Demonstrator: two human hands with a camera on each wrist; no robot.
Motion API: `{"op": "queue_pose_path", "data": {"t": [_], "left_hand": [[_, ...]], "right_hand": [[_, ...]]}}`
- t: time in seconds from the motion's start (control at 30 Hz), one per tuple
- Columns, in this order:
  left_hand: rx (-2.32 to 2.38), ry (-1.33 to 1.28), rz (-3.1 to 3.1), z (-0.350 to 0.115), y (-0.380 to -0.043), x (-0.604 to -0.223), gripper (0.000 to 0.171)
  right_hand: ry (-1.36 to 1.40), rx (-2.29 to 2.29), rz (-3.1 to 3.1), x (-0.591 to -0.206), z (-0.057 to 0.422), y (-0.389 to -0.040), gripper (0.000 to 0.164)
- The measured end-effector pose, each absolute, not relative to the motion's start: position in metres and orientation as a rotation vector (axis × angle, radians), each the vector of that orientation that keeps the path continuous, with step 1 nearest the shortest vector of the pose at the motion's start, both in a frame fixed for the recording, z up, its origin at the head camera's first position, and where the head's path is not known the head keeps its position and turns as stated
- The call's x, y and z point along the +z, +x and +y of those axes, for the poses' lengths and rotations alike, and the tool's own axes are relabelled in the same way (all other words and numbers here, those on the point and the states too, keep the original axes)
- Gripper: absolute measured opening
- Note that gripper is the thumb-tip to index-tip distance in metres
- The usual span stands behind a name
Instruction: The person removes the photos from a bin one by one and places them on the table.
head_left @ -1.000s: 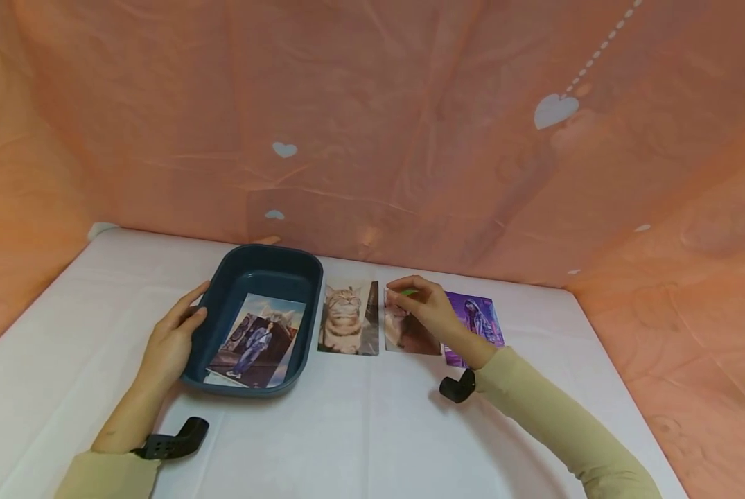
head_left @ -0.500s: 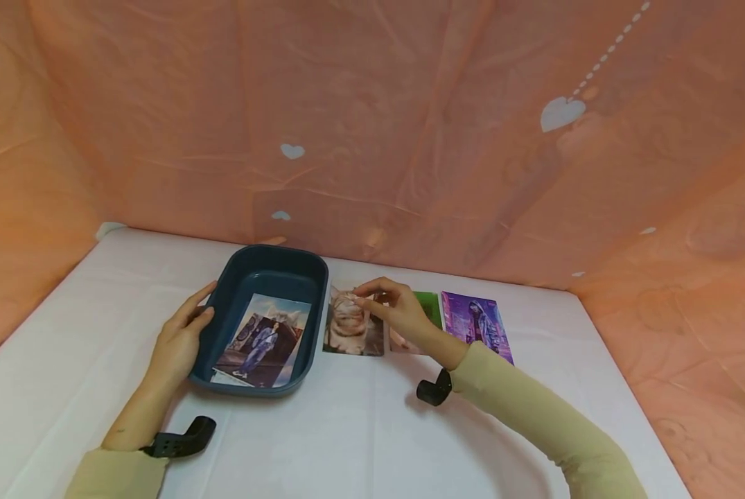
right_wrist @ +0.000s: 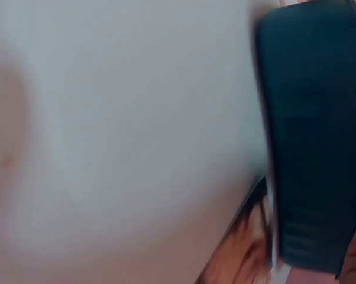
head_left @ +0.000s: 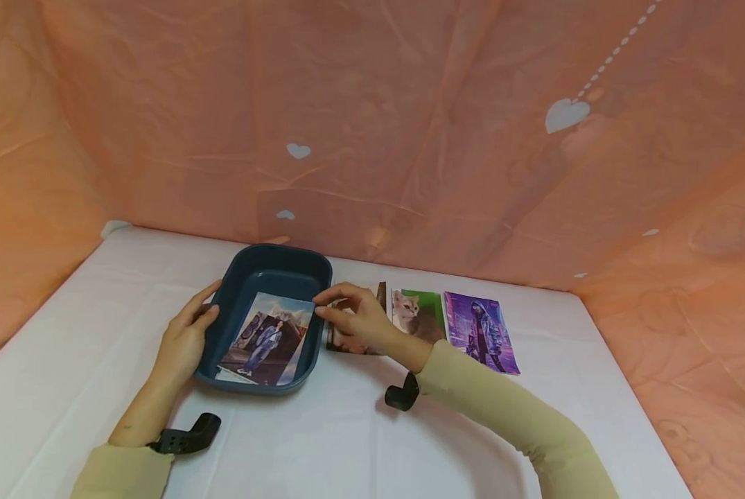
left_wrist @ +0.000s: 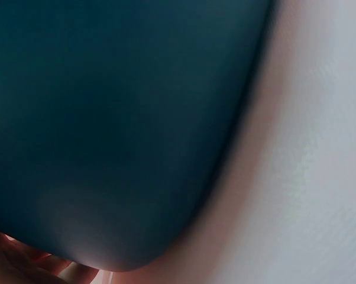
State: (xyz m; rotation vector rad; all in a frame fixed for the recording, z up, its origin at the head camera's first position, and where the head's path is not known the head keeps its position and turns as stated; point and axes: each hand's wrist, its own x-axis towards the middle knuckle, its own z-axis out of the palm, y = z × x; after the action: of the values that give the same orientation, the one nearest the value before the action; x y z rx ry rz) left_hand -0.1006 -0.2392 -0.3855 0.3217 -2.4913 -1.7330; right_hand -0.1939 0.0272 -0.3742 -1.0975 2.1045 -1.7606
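Observation:
My left hand (head_left: 183,339) grips the left side of a dark blue plastic tray (head_left: 271,260), thumb by the rim. A few picture cards lie overlapped in it; the top card (head_left: 266,350) shows a figure in blue clothes. My right hand (head_left: 361,317) reaches over the tray's right edge, thumb and index fingertip close together at the cards' upper right corner. Beneath that hand is a tabby cat card (head_left: 355,346), partly hidden. In the left wrist view the tray's side (left_wrist: 119,130) fills most of the picture; the right wrist view shows the tray's wall (right_wrist: 314,136) too.
Right of the tabby card, a kitten card (head_left: 409,312) and a purple card with a hooded figure (head_left: 486,333) lie in a row on the white tabletop (head_left: 322,443). An orange sheet with pale hearts (head_left: 372,138) hangs behind and at both sides.
My right hand has moved left from the kitten card, across the tabby card, to the tray's right edge, uncovering the kitten card. The left hand keeps its hold on the tray.

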Motion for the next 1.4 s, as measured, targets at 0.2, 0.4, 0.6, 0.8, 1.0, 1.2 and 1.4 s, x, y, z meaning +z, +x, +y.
{"op": "queue_pose_path", "data": {"t": [0.2, 0.4, 0.6, 0.8, 1.0, 1.2, 1.4], "left_hand": [[-1.725, 0.314, -2.493, -0.239, -0.101, -0.386, 0.049], [-1.733, 0.320, -2.476, -0.238, -0.101, -0.385, 0.049], [-1.738, 0.323, -2.465, -0.239, -0.101, -0.384, 0.049], [-1.743, 0.325, -2.473, -0.239, -0.101, -0.385, 0.049], [-1.734, 0.317, -2.489, -0.240, -0.101, -0.386, 0.049], [-1.740, 0.308, -2.495, -0.241, -0.100, -0.386, 0.049], [-1.746, 0.316, -2.492, -0.240, -0.100, -0.387, 0.049]], "right_hand": [[-1.038, -1.699, 2.101, -0.365, 0.015, -0.186, 0.021], [-0.912, -1.512, 2.166, -0.348, 0.003, -0.182, 0.029], [-0.757, -1.402, 2.196, -0.338, -0.014, -0.182, 0.037], [-0.708, -1.288, 2.221, -0.334, -0.025, -0.183, 0.039], [-0.649, -1.195, 2.178, -0.330, -0.037, -0.186, 0.045], [-0.493, -1.016, 2.156, -0.326, -0.052, -0.192, 0.051], [-0.447, -0.916, 2.145, -0.328, -0.061, -0.195, 0.052]]}}
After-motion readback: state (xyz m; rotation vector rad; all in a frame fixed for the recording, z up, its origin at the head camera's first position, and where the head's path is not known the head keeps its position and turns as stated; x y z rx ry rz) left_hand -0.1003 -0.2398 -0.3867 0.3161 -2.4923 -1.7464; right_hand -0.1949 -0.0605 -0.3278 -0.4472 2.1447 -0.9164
